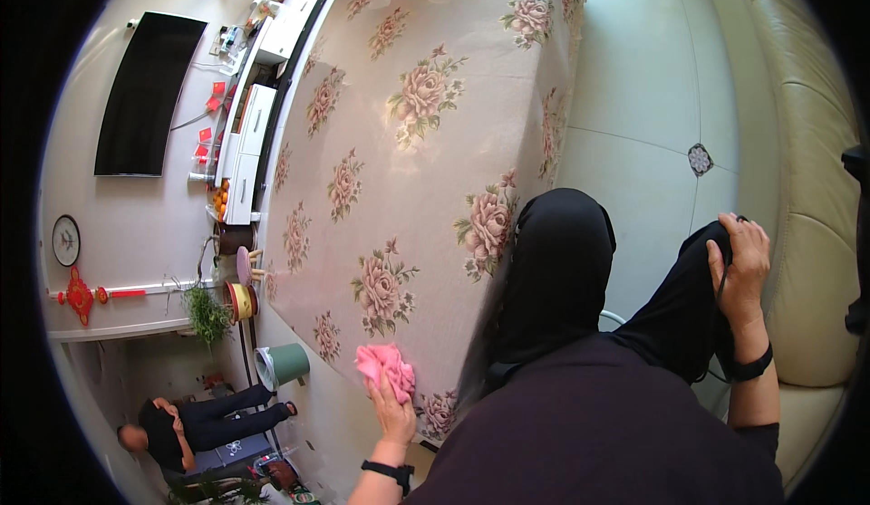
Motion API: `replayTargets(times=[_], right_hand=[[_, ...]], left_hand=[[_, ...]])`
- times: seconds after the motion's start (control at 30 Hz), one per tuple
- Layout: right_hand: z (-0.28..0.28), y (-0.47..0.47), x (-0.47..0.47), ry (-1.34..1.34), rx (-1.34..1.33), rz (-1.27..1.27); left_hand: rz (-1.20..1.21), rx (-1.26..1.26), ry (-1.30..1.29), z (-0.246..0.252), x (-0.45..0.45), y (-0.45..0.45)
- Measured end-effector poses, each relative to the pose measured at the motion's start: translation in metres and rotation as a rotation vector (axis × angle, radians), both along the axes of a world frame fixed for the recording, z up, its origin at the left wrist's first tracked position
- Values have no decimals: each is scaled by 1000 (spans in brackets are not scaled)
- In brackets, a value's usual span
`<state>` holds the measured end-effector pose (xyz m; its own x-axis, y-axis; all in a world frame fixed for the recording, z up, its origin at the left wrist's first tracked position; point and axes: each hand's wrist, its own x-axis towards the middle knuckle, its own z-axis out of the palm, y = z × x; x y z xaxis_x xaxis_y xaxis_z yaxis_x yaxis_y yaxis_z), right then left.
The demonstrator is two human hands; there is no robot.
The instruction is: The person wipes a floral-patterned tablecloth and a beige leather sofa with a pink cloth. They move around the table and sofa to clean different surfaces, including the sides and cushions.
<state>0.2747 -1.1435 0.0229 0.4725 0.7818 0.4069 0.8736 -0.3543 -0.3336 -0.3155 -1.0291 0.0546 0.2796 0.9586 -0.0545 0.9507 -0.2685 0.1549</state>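
In the head view, my left hand (pixel 394 410) is on a crumpled pink cloth (pixel 386 369) near the lower corner of a table. A floral tablecloth (pixel 408 199) with a glossy surface covers this table. My fingers press on the cloth and partly hide it. At the right, my right hand (pixel 741 267) rests on my black-clad knee, its thumb apart from the fingers, with a thin dark cord or strap beside it. Each wrist wears a black band.
A green bin (pixel 289 366) stands beyond the table's lower left corner. A beige leather sofa (pixel 812 287) runs along the right. Drawers (pixel 251 121), a small stool (pixel 245 265) and potted plants (pixel 206 311) line the far side. Another person (pixel 204 423) is at the lower left.
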Motion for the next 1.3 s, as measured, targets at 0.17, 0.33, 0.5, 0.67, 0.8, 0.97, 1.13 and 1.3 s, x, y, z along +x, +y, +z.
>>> replayTargets(times=[0.17,0.33,0.5,0.67,0.8,0.97,1.13,1.3], right_hand=[[0,-8,3,15,-9,-23],[5,-17,3,25,-22,-81],[8,-18,1,4,-46,-96],[2,-10,1,-19,-52,-76],[-4,-2,2,-15,-40,-53],[-5,1,3,-16,-49,-26],[-2,0,4,-4,-78,-43],[2,-7,4,43,-75,-74]], left_hand=[[-290,-6,28,-16,22,154],[-474,222,-13,-36,146,371],[-354,127,-77,-26,258,456],[-509,154,-123,-23,252,384],[-729,111,-213,-8,177,253],[-548,87,-199,22,99,79],[-295,-61,-125,24,67,63],[-487,14,-111,-9,110,242]])
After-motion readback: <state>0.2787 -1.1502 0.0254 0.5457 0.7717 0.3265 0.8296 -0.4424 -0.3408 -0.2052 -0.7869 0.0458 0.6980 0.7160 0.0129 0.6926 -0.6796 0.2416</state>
